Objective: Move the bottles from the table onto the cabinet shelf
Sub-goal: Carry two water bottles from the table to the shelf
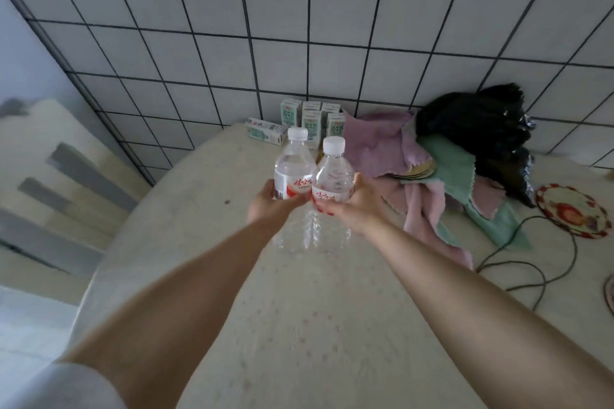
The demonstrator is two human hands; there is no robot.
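Both hands are out over the counter (206, 276), each wrapped around a clear water bottle at the label: left hand (265, 206) grips the left bottle (294, 164), right hand (357, 206) grips the right bottle (333, 173). The two bottles are upright, white caps on, touching side by side, over the middle of the counter. Behind them a bunch of milk cartons (310, 119) sits against the tiled wall (299, 26), with pink and green cloths (432, 176) piled to the right

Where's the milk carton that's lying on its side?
In the head view it lies at the table's far edge by the tiled wall, just left of the upright cartons: the toppled carton.
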